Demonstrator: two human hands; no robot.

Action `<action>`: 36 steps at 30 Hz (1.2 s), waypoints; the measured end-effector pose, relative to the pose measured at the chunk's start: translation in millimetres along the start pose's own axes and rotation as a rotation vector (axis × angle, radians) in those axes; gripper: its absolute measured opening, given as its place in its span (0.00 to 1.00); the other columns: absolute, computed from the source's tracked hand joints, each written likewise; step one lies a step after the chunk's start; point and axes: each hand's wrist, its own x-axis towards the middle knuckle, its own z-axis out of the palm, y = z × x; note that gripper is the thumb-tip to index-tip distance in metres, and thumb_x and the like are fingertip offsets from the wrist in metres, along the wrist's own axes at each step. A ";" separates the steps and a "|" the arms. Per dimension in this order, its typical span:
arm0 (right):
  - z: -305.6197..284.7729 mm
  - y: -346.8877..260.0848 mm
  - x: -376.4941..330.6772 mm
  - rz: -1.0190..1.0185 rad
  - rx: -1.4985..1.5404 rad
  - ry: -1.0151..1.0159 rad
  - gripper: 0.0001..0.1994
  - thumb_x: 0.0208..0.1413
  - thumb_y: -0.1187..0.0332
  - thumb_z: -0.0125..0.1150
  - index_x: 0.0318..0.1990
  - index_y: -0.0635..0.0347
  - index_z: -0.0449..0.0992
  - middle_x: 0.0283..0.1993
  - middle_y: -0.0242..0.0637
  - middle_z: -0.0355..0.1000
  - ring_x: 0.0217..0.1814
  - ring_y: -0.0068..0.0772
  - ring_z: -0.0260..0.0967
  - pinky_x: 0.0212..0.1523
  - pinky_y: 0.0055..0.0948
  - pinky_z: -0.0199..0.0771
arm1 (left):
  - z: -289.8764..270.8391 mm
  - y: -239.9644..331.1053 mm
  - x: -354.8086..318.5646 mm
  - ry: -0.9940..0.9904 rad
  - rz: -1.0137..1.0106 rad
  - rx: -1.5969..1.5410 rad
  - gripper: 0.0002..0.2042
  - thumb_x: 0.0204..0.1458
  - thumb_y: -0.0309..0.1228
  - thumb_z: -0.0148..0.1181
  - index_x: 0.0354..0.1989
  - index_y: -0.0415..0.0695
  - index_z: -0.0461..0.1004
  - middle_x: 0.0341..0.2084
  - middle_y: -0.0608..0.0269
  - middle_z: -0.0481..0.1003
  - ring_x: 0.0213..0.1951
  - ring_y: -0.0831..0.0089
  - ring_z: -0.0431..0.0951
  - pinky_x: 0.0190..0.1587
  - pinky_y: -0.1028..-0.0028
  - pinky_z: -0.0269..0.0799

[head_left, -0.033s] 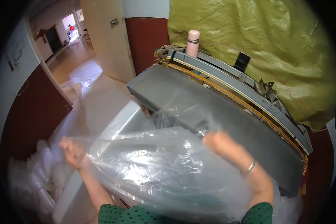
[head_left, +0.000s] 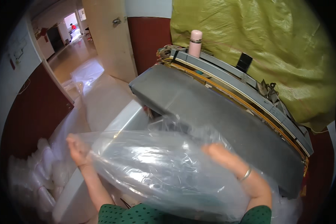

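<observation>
A large sheet of clear plastic film [head_left: 164,164], wrinkled and shiny, stretches between my two hands in front of my body. My left hand [head_left: 78,150] is closed on its left end, above a pale slab-like surface. My right hand [head_left: 221,155], with a silver bracelet at the wrist, is closed on the film at the right, over the near edge of a long grey machine bed [head_left: 212,108]. Loose film stands up between the hands along that edge. Through the film the things beneath show only dimly.
Behind the bed runs a grey metal rail [head_left: 235,86] with an orange strip; a pink flask [head_left: 195,44] and a black phone-like slab [head_left: 243,62] are there. Bundled plastic rolls [head_left: 43,168] lie at the left. More film [head_left: 100,93] leads toward an open door [head_left: 110,41]. A yellow-green tarp [head_left: 272,41] hangs behind.
My left hand has shifted slightly right. My right hand has dropped a little, and the film between them has sunk away from the grey bed. The whole view has moved slightly.
</observation>
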 end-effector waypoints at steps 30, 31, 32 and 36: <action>-9.2 64.7 -19.6 0.160 0.860 1.002 0.10 0.63 0.61 0.45 0.31 0.54 0.64 0.19 0.20 0.50 0.19 0.08 0.43 0.18 0.13 0.40 | -337.1 -5.3 -175.0 0.888 -0.251 1.991 0.04 0.45 0.27 0.55 0.26 0.40 0.74 0.32 0.56 0.75 0.41 0.57 0.72 0.42 0.64 0.67; -10.4 67.4 -19.9 0.173 0.856 0.993 0.10 0.63 0.61 0.45 0.31 0.54 0.65 0.19 0.20 0.50 0.18 0.08 0.43 0.18 0.13 0.40 | -341.3 -0.9 -173.7 0.882 -0.318 2.004 0.04 0.45 0.27 0.55 0.25 0.40 0.74 0.31 0.57 0.75 0.39 0.58 0.73 0.41 0.64 0.68; -11.1 74.3 -20.2 0.188 0.859 0.982 0.10 0.63 0.61 0.45 0.31 0.54 0.65 0.19 0.20 0.50 0.18 0.08 0.43 0.18 0.13 0.40 | -353.5 7.9 -175.9 0.844 -0.312 1.911 0.03 0.44 0.26 0.55 0.25 0.41 0.75 0.31 0.57 0.75 0.38 0.59 0.73 0.40 0.65 0.68; -14.8 106.2 -21.3 0.244 0.894 0.897 0.10 0.62 0.61 0.46 0.33 0.55 0.67 0.21 0.20 0.55 0.20 0.07 0.46 0.19 0.11 0.43 | -439.0 71.9 -215.7 1.087 -0.016 1.850 0.03 0.42 0.26 0.57 0.25 0.43 0.76 0.26 0.59 0.77 0.31 0.69 0.77 0.34 0.72 0.70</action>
